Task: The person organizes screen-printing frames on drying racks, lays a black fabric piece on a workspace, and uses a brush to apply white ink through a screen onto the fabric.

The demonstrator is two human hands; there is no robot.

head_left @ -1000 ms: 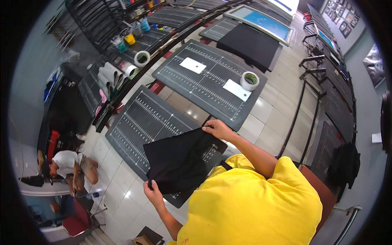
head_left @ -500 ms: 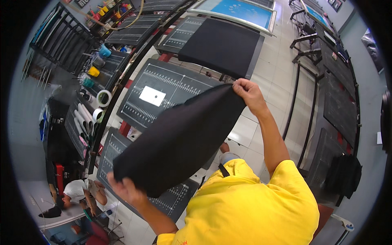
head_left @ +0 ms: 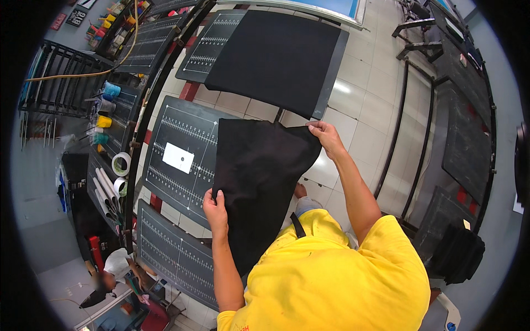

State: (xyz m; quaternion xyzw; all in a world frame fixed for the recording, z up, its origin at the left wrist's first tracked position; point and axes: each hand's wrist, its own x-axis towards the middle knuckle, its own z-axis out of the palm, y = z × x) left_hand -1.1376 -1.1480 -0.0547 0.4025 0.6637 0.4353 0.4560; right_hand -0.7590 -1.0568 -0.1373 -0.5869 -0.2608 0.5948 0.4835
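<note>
The right part of the middle board (head_left: 182, 138) is covered by the black cloth (head_left: 259, 165), whose lower end is lost behind the yellow shirt (head_left: 331, 267). The left hand (head_left: 216, 211) is partly concealed by the cloth. The blue screen (head_left: 339, 5) is cut off by the top edge, the red chair (head_left: 156, 319) by the bottom. The spot (head_left: 183, 159) on the white card (head_left: 172, 155) is too small to be identified, and the co-worker's head (head_left: 103, 282) is blurred.

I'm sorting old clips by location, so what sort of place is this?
Probably a screen-printing workshop, judging by the flat dark boards marked with ruled scales, the framed blue screen cut off at the top edge, and the black fabric spread over another board.
</note>
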